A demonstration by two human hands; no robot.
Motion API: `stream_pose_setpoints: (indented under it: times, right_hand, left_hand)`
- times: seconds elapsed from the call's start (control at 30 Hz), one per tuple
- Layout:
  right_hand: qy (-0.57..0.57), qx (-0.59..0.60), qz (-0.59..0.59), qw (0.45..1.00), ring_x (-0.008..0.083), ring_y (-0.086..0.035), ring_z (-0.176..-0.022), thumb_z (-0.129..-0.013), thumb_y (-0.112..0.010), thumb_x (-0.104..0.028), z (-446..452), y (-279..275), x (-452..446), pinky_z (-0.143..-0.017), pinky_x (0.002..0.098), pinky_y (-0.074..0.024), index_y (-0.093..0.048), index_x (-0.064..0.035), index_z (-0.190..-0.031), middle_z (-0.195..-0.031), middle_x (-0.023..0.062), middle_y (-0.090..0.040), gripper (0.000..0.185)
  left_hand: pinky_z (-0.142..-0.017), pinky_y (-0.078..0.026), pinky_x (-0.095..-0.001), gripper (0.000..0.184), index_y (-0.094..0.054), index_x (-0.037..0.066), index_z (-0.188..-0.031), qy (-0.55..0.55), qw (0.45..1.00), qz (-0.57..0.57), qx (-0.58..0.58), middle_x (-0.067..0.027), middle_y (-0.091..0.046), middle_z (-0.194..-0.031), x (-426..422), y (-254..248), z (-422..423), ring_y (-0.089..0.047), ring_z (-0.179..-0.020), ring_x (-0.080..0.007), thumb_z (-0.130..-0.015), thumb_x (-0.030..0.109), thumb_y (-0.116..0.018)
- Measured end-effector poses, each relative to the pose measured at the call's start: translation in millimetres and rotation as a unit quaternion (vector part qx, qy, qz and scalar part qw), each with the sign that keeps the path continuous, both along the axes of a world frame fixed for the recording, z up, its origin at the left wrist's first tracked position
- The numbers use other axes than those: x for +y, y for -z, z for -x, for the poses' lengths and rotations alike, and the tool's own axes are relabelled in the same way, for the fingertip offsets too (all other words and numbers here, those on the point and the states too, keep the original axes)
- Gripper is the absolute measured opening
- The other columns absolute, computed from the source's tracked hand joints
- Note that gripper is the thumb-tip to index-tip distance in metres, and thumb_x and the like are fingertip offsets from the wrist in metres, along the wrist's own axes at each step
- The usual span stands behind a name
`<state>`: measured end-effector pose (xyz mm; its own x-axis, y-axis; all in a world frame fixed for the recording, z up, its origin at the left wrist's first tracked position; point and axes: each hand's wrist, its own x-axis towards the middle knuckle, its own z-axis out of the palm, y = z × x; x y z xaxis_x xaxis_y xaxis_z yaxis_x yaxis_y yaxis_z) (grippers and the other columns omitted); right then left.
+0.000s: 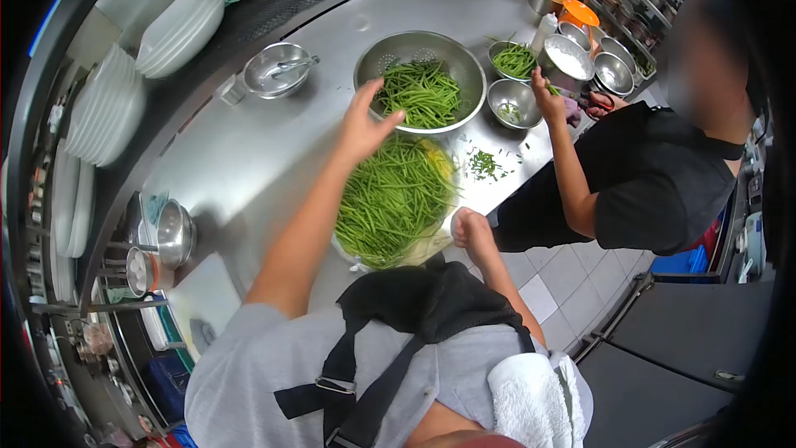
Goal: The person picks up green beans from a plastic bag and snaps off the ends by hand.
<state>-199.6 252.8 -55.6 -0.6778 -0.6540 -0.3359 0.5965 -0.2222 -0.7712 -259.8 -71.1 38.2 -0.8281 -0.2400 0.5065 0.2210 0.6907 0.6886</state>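
head view. on the steel desk [307, 141] stands a large steel colander [474, 75], perforated at the side, part filled with green beans [423, 95]. just below it, and nearer the wearer, a larger heap of the same beans [390, 207] lies on a clear plastic bag [435, 242], with a yellow patch showing at its upper right.

the left hand [365, 122] is over the colander's left rim, fingers spread wide and the thumb toward the beans inside; contact with the rim cannot be confirmed. the right hand [471, 228] is beside the heap's right edge, fingers curled in narrow; whether they grip anything cannot be told.

right of the colander: a small steel bowl [501, 116] holding a few cut green pieces; behind it, another bowl [501, 75] full of beans; beside these, a steel pot [564, 79] with white contents. farther back, a steel container [543, 7] holds yellow-orange liquid. loose cut pieces [487, 164] lie directly on the desk. left of the colander, a steel bowl [259, 81] holds a utensil [294, 66]. a co-worker at right holds red-handled scissors [599, 102].
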Motion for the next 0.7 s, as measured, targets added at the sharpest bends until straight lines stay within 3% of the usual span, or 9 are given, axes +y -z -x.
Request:
stream_pose_setpoints:
  times: [0.07,0.17,0.37,0.43,0.47,0.5,0.57,0.6,0.7]
  right_hand:
    - [0.058,-0.032,-0.001,0.998,0.0068,-0.030,-0.054,-0.101,-0.042,-0.020,10,13,12,-0.047,0.0239,-0.0230,-0.049,-0.0093,-0.082,-0.067,-0.0025,-0.041,0.022]
    - [0.107,-0.055,-0.019,0.993,0.0069,-0.032,-0.053,-0.101,-0.042,-0.023,37,19,22,-0.046,0.0240,-0.0237,-0.049,-0.0107,-0.082,-0.066,-0.0031,-0.041,0.024]
    - [0.158,0.067,-0.150,0.974,0.0062,-0.037,-0.053,-0.104,-0.045,-0.025,123,55,7,-0.047,0.0246,-0.0288,-0.059,-0.0076,-0.092,-0.068,-0.0038,-0.046,0.025]
    - [0.126,0.208,-0.229,0.943,0.0074,-0.044,-0.056,-0.102,-0.053,-0.021,151,72,0,-0.051,0.0246,-0.0357,-0.065,-0.0043,-0.100,-0.073,-0.0016,-0.054,0.021]
    - [0.136,0.318,-0.238,0.908,0.0090,-0.054,-0.067,-0.097,-0.063,-0.017,167,99,-3,-0.061,0.0237,-0.0447,-0.067,-0.0013,-0.106,-0.081,0.0013,-0.062,0.018]
    - [0.088,0.382,-0.281,0.876,0.0184,-0.065,-0.085,-0.091,-0.067,-0.013,176,97,-6,-0.079,0.0314,-0.0525,-0.068,0.0006,-0.108,-0.095,0.0086,-0.068,0.021]
    - [0.071,0.596,-0.370,0.709,0.0299,-0.066,-0.104,-0.086,-0.067,-0.009,177,71,-19,-0.094,0.0403,-0.0514,-0.070,-0.0008,-0.110,-0.111,0.0164,-0.069,0.025]
    - [0.049,0.577,-0.371,0.726,0.0380,-0.061,-0.117,-0.085,-0.065,-0.007,180,68,-27,-0.102,0.0453,-0.0476,-0.072,-0.0035,-0.111,-0.123,0.0216,-0.064,0.027]
    - [0.069,0.593,-0.338,0.727,0.0387,-0.060,-0.119,-0.086,-0.065,-0.007,172,55,-51,-0.103,0.0445,-0.0463,-0.072,-0.0033,-0.113,-0.126,0.0220,-0.063,0.028]
  left_hand:
    - [-0.112,-0.043,-0.0412,0.065,-0.057,0.004,-0.141,-0.010,0.994,-0.041,-0.102,-0.0183,-0.059,-0.141,5,43,-41,-0.055,-0.133,-0.0322,-0.087,0.031,-0.082]
    - [-0.105,-0.047,-0.0404,0.040,-0.066,0.004,-0.125,-0.059,0.994,-0.064,-0.060,-0.0135,-0.066,-0.131,4,86,-107,-0.060,-0.125,-0.0291,-0.090,0.019,-0.078]
    - [-0.094,-0.052,-0.0351,0.025,-0.070,0.004,-0.116,-0.257,0.962,-0.076,-0.060,-0.0091,-0.072,-0.114,-24,113,-221,-0.067,-0.107,-0.0211,-0.093,0.012,-0.073]
    - [-0.094,-0.052,-0.0353,0.023,-0.071,0.004,-0.115,-0.299,0.943,-0.129,-0.072,-0.0092,-0.073,-0.111,-32,130,-253,-0.067,-0.104,-0.0207,-0.093,0.012,-0.072]
    - [-0.093,-0.052,-0.0355,0.020,-0.071,0.005,-0.113,-0.325,0.926,-0.176,-0.078,-0.0094,-0.074,-0.109,-30,138,-268,-0.068,-0.101,-0.0203,-0.094,0.012,-0.071]
    - [-0.093,-0.052,-0.0355,0.020,-0.071,0.005,-0.113,-0.346,0.917,-0.181,-0.076,-0.0094,-0.074,-0.109,-23,142,-279,-0.068,-0.101,-0.0203,-0.094,0.012,-0.071]
    - [-0.088,-0.054,-0.0339,0.020,-0.071,0.003,-0.112,-0.388,0.902,-0.176,-0.072,-0.0093,-0.074,-0.104,-9,147,-297,-0.070,-0.094,-0.0196,-0.094,0.013,-0.071]
    - [-0.088,-0.054,-0.0339,0.020,-0.071,0.003,-0.112,-0.406,0.893,-0.179,-0.071,-0.0093,-0.074,-0.104,0,149,-303,-0.070,-0.094,-0.0196,-0.094,0.013,-0.071]
    - [-0.085,-0.054,-0.0300,0.017,-0.070,0.001,-0.111,-0.430,0.878,-0.181,-0.111,-0.0093,-0.073,-0.106,30,150,-301,-0.068,-0.092,-0.0152,-0.096,0.009,-0.069]
